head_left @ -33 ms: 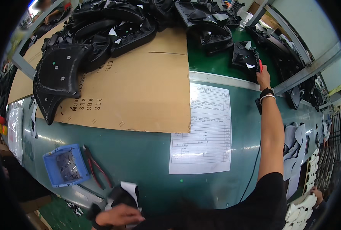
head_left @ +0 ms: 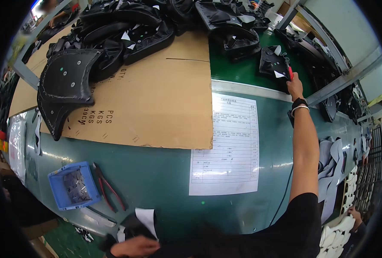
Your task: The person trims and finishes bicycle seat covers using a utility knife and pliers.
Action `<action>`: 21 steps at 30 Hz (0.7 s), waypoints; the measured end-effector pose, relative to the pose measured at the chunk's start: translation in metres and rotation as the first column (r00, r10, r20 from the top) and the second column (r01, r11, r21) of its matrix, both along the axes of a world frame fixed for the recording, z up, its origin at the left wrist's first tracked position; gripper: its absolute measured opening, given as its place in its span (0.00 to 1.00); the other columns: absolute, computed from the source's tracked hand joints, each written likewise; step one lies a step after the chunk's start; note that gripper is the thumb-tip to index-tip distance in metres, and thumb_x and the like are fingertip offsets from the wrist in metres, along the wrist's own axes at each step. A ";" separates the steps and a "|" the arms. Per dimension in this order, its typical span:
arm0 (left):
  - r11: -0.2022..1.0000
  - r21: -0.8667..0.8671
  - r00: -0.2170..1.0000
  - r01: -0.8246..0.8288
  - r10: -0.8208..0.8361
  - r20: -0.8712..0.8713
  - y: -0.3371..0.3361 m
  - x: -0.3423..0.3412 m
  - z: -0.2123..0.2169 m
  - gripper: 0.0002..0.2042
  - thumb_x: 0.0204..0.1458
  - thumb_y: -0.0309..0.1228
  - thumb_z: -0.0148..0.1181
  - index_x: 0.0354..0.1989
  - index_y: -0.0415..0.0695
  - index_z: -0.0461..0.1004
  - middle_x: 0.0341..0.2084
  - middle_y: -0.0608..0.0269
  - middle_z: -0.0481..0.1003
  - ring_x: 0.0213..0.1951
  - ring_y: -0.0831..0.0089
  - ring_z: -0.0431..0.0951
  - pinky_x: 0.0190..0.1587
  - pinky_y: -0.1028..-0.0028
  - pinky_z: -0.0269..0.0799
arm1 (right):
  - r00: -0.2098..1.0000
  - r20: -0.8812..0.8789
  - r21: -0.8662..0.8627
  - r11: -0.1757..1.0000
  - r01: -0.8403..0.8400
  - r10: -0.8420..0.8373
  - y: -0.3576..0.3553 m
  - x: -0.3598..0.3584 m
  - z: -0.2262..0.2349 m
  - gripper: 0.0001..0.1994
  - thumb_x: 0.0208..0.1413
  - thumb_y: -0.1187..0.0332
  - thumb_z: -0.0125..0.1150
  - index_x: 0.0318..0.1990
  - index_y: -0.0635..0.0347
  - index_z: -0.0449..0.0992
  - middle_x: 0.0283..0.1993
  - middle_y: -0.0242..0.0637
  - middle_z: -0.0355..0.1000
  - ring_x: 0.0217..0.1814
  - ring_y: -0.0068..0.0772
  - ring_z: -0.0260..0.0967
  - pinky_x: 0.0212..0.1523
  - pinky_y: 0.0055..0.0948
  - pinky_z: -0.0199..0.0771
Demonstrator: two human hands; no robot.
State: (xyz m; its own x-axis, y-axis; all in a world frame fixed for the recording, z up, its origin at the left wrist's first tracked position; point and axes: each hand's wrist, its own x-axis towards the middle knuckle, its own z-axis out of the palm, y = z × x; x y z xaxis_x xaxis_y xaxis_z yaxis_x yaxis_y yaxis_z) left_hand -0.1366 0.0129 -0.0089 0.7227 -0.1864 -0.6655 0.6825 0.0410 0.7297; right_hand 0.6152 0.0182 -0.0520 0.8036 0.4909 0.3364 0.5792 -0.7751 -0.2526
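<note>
one arm stretches forward, right hand wrapped around a red handle

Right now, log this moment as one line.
right hand: holds red tool, arm outstretched | left hand: near black piece | pliers: beside blue bin

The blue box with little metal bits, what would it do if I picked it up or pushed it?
The blue box would probably slide rather than roll, because its sides look flat. It may feel heavy for its size: many metal-looking bits lie inside. They could spill if it tipped, since its top is open.
</note>
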 end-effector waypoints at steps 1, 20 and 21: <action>0.976 -0.131 0.975 -0.175 0.190 0.112 -0.031 -0.027 -0.023 0.09 0.58 0.29 0.53 0.41 0.36 0.74 0.31 0.60 0.77 0.34 0.71 0.76 0.39 0.70 0.72 | 0.999 -0.014 -0.062 0.997 -0.053 0.052 -0.003 0.004 0.006 0.18 0.45 0.70 0.60 0.45 0.57 0.68 0.38 0.49 0.72 0.45 0.56 0.70 0.46 0.45 0.68; 0.193 0.622 0.649 -0.759 0.307 0.696 -0.059 0.082 -0.016 0.29 0.50 0.32 0.61 0.61 0.40 0.60 0.61 0.52 0.56 0.57 0.59 0.65 0.53 0.66 0.66 | 0.107 -0.834 0.536 0.841 -0.073 0.541 -0.183 -0.437 0.115 0.19 0.53 0.71 0.61 0.50 0.60 0.62 0.38 0.33 0.72 0.26 0.19 0.65 0.29 0.21 0.70; 0.226 0.561 0.601 -0.797 0.392 0.696 -0.058 0.080 -0.017 0.27 0.50 0.30 0.60 0.60 0.40 0.62 0.60 0.51 0.58 0.57 0.58 0.65 0.54 0.66 0.66 | 0.339 -0.798 0.490 0.864 -0.114 0.498 -0.186 -0.428 0.115 0.17 0.55 0.69 0.60 0.49 0.60 0.62 0.38 0.33 0.72 0.31 0.19 0.67 0.27 0.20 0.70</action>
